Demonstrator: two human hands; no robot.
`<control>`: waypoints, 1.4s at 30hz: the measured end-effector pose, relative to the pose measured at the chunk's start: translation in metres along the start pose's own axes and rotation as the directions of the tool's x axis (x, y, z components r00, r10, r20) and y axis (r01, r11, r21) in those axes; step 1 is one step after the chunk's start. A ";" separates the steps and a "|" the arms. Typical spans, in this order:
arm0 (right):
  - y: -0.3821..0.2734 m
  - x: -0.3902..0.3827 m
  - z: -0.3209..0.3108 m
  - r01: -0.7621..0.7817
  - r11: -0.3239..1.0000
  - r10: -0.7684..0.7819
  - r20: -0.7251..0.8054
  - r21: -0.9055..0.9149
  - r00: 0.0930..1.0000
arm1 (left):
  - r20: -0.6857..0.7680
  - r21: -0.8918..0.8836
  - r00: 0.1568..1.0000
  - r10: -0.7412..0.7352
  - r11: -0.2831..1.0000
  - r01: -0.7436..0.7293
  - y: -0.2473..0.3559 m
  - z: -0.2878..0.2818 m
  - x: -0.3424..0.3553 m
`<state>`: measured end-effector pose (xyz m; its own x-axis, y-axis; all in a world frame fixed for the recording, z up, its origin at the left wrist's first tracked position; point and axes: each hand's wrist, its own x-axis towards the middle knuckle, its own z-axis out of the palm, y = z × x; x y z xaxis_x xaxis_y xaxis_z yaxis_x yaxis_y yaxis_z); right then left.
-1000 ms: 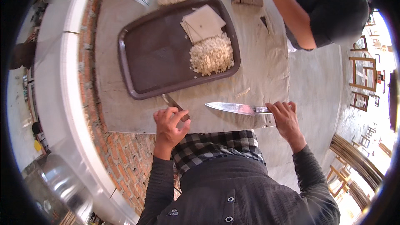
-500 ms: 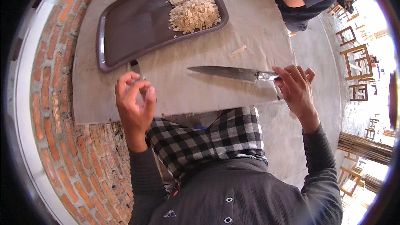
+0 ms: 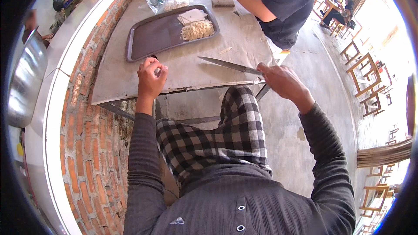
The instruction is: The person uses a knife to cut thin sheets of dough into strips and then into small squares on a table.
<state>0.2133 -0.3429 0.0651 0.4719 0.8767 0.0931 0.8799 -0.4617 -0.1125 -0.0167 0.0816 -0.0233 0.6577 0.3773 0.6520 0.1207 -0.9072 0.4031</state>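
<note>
Metal vessel [image 3: 28, 82]: large, shiny, curved, at the far left of the frame.
Brick wall [image 3: 93, 161]: red-orange with grey mortar, running down the left of the frame.
Tray [image 3: 150, 39]: dark, rimmed, lying aslant on the cloth-covered table [image 3: 115, 76], upper left of centre.
Left hand [image 3: 152, 77]: just below the tray's near rim, well apart from the right; fingers curled toward the thumb; impossible to tell whether empty or gripping something small.
Plastic bag [image 3: 157, 4]: clear, just beyond the tray's far rim.
Pale sheets [image 3: 191, 16]: flat, squarish, overlapping at the tray's right end.
Chopped pile [image 3: 197, 30]: small pale pieces, heaped in the tray just below the sheets.
Wooden block [image 3: 222, 2]: on the table, upper centre of the frame.
Long knife [image 3: 228, 64]: near the table's front edge, centre of the frame, blade pointing upper left.
Right hand [image 3: 283, 81]: right of centre, closed around the knife's handle.
Co-worker [image 3: 285, 13]: dark-shirted, upper right of centre, with hands near the wooden block.
Wooden stools [image 3: 368, 76]: standing on the floor, right edge of the frame.
</note>
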 end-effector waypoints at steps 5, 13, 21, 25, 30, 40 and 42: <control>0.001 -0.008 0.002 -0.102 0.962 0.060 0.169 0.252 0.984 | -0.029 -0.036 1.000 -0.004 0.999 0.003 0.006 0.004 0.002; 0.007 -0.027 0.056 -0.464 0.236 0.191 0.427 0.854 0.884 | -0.034 -0.053 0.999 -0.023 0.998 0.021 -0.003 -0.006 -0.002; -0.010 -0.065 0.063 -0.184 0.432 0.301 0.051 0.883 0.952 | 0.041 -0.004 0.995 -0.094 0.996 0.094 0.005 -0.005 0.000; -0.006 -0.066 0.091 -0.121 0.437 0.321 -0.029 0.891 0.947 | 0.030 0.001 0.994 -0.106 0.994 0.106 0.008 -0.010 -0.001; 0.001 -0.069 0.098 -0.156 0.321 0.400 0.015 0.934 0.916 | 0.035 -0.120 0.980 -0.196 0.973 0.198 0.015 -0.010 0.025; -0.021 -0.049 0.084 -0.220 -0.149 0.225 0.250 0.964 0.942 | 0.426 -0.072 0.903 -0.055 0.993 0.095 0.006 0.075 0.225; -0.022 -0.046 0.083 -0.238 -0.156 0.237 0.271 0.959 0.933 | 0.446 -0.063 0.894 0.050 0.998 -0.024 -0.008 0.109 0.254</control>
<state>0.1674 -0.3612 -0.0190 0.6340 0.7449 -0.2076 -0.3034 -0.0074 -0.9528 0.2306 0.1646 0.0685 0.9253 0.2089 0.3164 0.0577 -0.9024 0.4270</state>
